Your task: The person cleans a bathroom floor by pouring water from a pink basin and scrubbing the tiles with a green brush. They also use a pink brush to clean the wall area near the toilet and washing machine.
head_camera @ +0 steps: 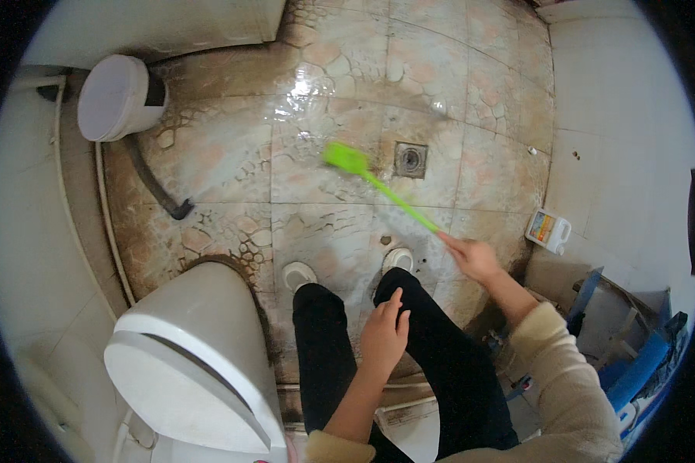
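Note:
My right hand (474,258) grips the end of a bright green long-handled scrub brush (402,204). The brush head (346,157) is slightly blurred and lies over the wet tiled floor (318,231), left of a square metal floor drain (410,160). Its bristles are hidden beneath the head. My left hand (384,330) holds nothing; it is over my knees, beside my right leg, with the fingers partly apart. Whether it rests on the trouser cloth I cannot tell.
On the left stands a white toilet (191,370) with its lid down. Beyond it are a white bucket (113,98) and a dark drain hose (153,182). A white plastic jug (548,230) lies by the right wall, near a blue-framed rack (637,370). Brown grime stains the tiles.

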Available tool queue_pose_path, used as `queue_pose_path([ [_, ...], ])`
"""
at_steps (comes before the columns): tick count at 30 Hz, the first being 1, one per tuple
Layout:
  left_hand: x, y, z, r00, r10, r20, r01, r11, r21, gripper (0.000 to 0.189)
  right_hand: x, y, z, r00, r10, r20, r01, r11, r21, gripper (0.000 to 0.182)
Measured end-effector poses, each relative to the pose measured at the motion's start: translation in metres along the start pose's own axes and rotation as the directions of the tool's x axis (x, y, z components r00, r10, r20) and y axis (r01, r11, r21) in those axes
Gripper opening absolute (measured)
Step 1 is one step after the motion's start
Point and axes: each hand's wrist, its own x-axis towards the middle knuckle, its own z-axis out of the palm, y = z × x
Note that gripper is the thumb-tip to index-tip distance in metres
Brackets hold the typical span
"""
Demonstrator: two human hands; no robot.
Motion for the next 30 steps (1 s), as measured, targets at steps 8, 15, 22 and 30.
queue_pose_path([
  [8,0.021,-0.002,-0.001,0.997,0.044,0.059,-0.048,0.995,0.084,0.036,0.189,-0.122,0.03,0.997,-0.067,0.026,0.064,0.994,0.087,0.038],
  [15,0.027,-0.007,-0.001,0.998,0.035,0.049,-0.037,0.999,0.039,0.033,0.019,0.049,0.042,0.947,0.319,0.031,-0.314,0.906,0.285,0.043],
  [22,0.038,0.003,0.011,0.989,0.018,0.144,-0.031,0.996,0.088,0.036,0.126,0.022,-0.019,0.873,0.374,-0.312,-0.157,0.822,0.547,0.037],
  [30,0.054,0.024,0.007,0.979,-0.028,0.201,0.027,1.0,0.006,0.035,0.039,0.067,0.068,0.859,0.499,-0.112,-0.453,0.844,0.286,0.04],
])
